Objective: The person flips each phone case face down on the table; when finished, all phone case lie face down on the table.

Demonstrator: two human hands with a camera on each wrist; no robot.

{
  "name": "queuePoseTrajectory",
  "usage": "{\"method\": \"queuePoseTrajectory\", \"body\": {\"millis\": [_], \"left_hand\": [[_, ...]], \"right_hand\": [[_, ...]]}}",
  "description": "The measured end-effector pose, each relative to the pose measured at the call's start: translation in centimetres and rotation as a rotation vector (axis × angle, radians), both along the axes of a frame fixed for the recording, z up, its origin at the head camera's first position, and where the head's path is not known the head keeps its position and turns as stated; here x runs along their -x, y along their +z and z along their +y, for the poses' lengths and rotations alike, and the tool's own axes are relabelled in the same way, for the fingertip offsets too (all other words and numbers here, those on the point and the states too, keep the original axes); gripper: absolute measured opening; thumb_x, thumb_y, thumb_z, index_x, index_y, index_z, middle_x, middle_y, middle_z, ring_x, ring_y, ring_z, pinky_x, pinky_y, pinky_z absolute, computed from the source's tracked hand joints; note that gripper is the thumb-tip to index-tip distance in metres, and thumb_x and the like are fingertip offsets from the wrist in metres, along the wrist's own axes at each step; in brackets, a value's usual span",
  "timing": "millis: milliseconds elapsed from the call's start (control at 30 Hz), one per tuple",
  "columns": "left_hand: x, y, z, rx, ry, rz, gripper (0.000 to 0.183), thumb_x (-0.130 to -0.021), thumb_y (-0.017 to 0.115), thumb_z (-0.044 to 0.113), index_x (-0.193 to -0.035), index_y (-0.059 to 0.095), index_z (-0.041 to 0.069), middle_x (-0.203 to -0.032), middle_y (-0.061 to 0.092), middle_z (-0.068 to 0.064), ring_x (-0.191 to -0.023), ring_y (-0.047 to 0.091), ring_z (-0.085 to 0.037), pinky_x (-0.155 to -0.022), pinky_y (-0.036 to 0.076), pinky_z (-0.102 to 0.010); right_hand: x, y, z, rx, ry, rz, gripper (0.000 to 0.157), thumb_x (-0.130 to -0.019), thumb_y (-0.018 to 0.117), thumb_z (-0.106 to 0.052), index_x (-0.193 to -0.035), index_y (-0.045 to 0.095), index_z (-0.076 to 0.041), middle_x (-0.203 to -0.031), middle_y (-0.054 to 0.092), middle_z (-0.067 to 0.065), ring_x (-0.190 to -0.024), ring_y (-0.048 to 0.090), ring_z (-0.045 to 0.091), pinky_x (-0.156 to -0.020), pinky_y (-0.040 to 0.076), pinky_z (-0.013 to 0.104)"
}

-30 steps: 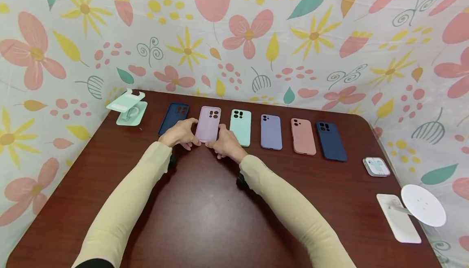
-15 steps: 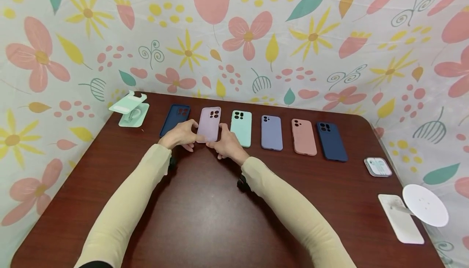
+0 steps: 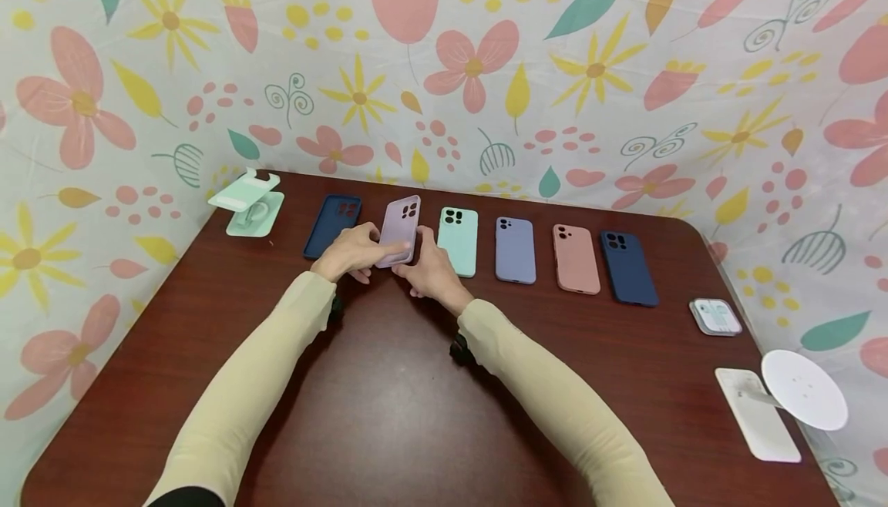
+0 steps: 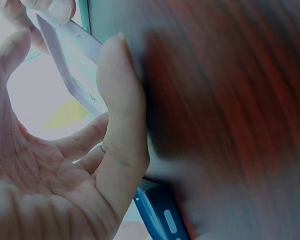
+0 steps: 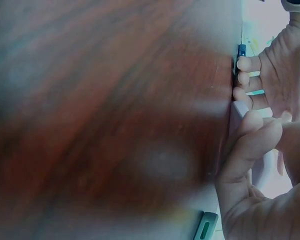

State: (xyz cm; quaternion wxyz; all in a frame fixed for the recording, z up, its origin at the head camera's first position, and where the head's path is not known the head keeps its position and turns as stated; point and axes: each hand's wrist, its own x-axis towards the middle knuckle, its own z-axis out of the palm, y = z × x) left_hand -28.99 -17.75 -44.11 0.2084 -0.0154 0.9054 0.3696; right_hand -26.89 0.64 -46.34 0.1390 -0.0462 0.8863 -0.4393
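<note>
Both hands are at a lilac phone case (image 3: 399, 222), which stands tilted with its lower end near the table. My left hand (image 3: 351, 251) grips its left side, thumb across the lower face. At the lower right corner, my right hand (image 3: 432, 270) holds the edge between thumb and fingers. The left wrist view shows the case's raised rim (image 4: 72, 32) beside the thumb. A navy phone case (image 3: 331, 228) lies just left of the hands, its inside facing up. To their right lies a mint phone case (image 3: 459, 243).
Farther right in the row lie a periwinkle case (image 3: 515, 251), a pink case (image 3: 576, 259) and another navy case (image 3: 628, 268). A mint folding stand (image 3: 253, 203) occupies the back left. Boxed earphones (image 3: 715, 317) and a white stand (image 3: 758, 414) are near the right edge.
The lilac case has tipped up on its left side and turned slightly clockwise. My left hand has shifted right, its thumb moving onto the case's face. The right hand stays at the lower right corner.
</note>
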Motion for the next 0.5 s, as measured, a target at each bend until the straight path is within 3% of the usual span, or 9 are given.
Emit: {"method": "queuePoseTrajectory", "body": {"millis": [133, 167, 233, 367, 400, 500], "left_hand": [[0.1, 0.2, 0.4, 0.013, 0.011, -0.001, 0.093, -0.092, 0.068, 0.079, -0.145, 0.054, 0.005, -0.114, 0.066, -0.021, -0.069, 0.074, -0.023, -0.065, 0.069, -0.034], [0.7, -0.7, 0.1, 0.006, 0.005, 0.006, 0.096, -0.089, 0.068, 0.082, -0.144, 0.055, 0.005, -0.112, 0.067, -0.019, -0.068, 0.073, -0.021, -0.063, 0.068, -0.033], [0.7, -0.7, 0.3, 0.011, 0.013, 0.009, 0.096, -0.088, 0.067, 0.083, -0.142, 0.056, 0.005, -0.110, 0.067, -0.019, -0.066, 0.074, -0.021, -0.062, 0.068, -0.033], [0.7, -0.8, 0.7, 0.007, 0.034, 0.014, 0.093, -0.088, 0.069, 0.080, -0.139, 0.057, 0.004, -0.110, 0.067, -0.018, -0.067, 0.072, -0.021, -0.061, 0.068, -0.034], [0.2, 0.1, 1.1, 0.016, 0.049, 0.010, 0.089, -0.090, 0.069, 0.076, -0.140, 0.056, 0.004, -0.111, 0.067, -0.019, -0.068, 0.073, -0.022, -0.062, 0.069, -0.036], [0.3, -0.2, 1.3, 0.013, 0.065, 0.017, 0.084, -0.091, 0.068, 0.073, -0.138, 0.057, 0.004, -0.108, 0.068, -0.017, -0.069, 0.071, -0.021, -0.062, 0.069, -0.035]], "right_hand": [[-0.3, 0.2, -0.1, -0.012, -0.010, 0.024, 0.092, -0.101, 0.080, -0.021, -0.171, 0.021, -0.015, -0.068, 0.069, 0.012, -0.043, 0.061, 0.016, -0.046, 0.057, 0.028], [-0.4, 0.3, -0.2, -0.013, -0.012, 0.029, 0.092, -0.101, 0.080, -0.020, -0.171, 0.021, -0.015, -0.066, 0.069, 0.012, -0.043, 0.061, 0.016, -0.046, 0.057, 0.028], [-0.4, 0.2, -0.2, -0.012, -0.015, 0.039, 0.091, -0.101, 0.080, -0.020, -0.171, 0.021, -0.016, -0.062, 0.067, 0.010, -0.042, 0.061, 0.016, -0.046, 0.057, 0.027], [-0.5, 0.1, -0.3, -0.014, -0.015, 0.052, 0.091, -0.102, 0.079, -0.020, -0.172, 0.021, -0.017, -0.058, 0.065, 0.007, -0.042, 0.061, 0.016, -0.045, 0.055, 0.027], [-0.5, 0.1, -0.3, -0.012, -0.016, 0.052, 0.091, -0.102, 0.079, -0.020, -0.172, 0.020, -0.017, -0.057, 0.065, 0.007, -0.042, 0.061, 0.016, -0.044, 0.054, 0.027], [-0.6, 0.2, -0.2, 0.000, -0.017, 0.057, 0.092, -0.101, 0.079, -0.020, -0.172, 0.021, -0.018, -0.057, 0.065, 0.008, -0.041, 0.060, 0.017, -0.044, 0.053, 0.027]]}}
